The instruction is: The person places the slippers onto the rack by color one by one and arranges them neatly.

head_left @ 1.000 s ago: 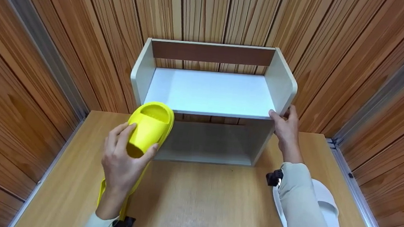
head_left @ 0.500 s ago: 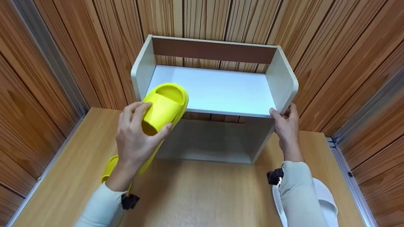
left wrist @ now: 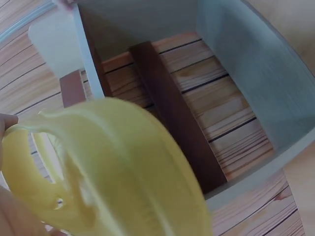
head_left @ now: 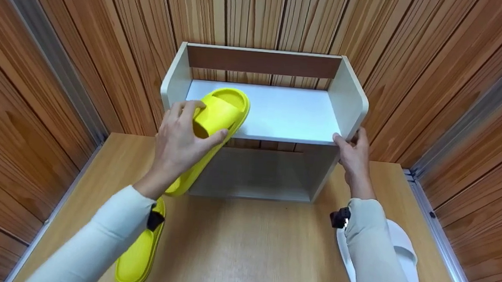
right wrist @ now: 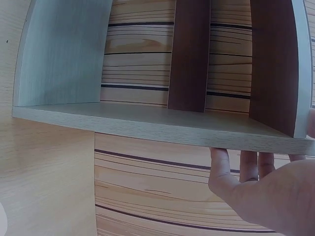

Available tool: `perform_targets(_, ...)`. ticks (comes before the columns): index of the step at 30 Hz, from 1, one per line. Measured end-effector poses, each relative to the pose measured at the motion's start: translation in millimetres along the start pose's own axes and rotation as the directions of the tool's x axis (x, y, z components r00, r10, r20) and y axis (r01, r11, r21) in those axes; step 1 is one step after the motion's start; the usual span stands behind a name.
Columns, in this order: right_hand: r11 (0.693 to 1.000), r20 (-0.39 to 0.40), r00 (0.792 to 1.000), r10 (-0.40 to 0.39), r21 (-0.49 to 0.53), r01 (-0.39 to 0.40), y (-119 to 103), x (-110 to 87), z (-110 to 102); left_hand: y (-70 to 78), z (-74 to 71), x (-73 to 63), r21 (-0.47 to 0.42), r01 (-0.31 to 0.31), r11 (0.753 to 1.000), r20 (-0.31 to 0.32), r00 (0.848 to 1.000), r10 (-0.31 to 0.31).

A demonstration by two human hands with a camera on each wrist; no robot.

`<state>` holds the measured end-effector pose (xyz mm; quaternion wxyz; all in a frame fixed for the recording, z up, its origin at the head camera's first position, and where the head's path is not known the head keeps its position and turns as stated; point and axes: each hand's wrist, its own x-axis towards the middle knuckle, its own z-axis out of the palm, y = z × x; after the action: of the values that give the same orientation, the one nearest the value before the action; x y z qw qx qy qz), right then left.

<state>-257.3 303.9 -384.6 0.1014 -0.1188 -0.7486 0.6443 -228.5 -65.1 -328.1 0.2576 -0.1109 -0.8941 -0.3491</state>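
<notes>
My left hand grips a yellow slipper by its strap, thumb on one side and fingers on the other. The slipper is tilted in front of the left part of a small white two-tier shelf, toe end at the height of the upper board. Its yellow side fills much of the left wrist view. My right hand holds the shelf's right side panel, thumb at the upper board's front corner. In the right wrist view, several fingers lie along the panel's outer face.
A second yellow slipper lies on the wooden tabletop below the left forearm, its front partly hidden. Partly covered by the right sleeve, white footwear lies at the right. Wood-patterned walls enclose the back and both sides.
My left hand has carried the yellow slipper up and to the right, from the shelf's left front corner to over the upper board's edge. The right hand has stayed in place.
</notes>
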Motion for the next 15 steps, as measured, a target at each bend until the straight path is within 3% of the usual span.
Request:
perform_targets(4,1.0,-0.014,1.0,-0.009,-0.006,0.009,-0.3,-0.5,-0.9,12.6,-3.1,23.1,0.019,0.073,0.997,0.114,0.991,-0.075)
perform_targets(9,0.999,-0.022,0.999,-0.04,-0.011,0.039,-0.3,-1.8,-1.6,26.5,4.5,50.3,0.07,0.126,0.99,0.177,0.975,-0.136)
perform_targets(15,1.0,-0.004,1.0,-0.03,0.005,0.03,0.6,-2.3,1.1,39.7,22.0,73.3,0.142,0.205,0.968,0.251,0.939,-0.236)
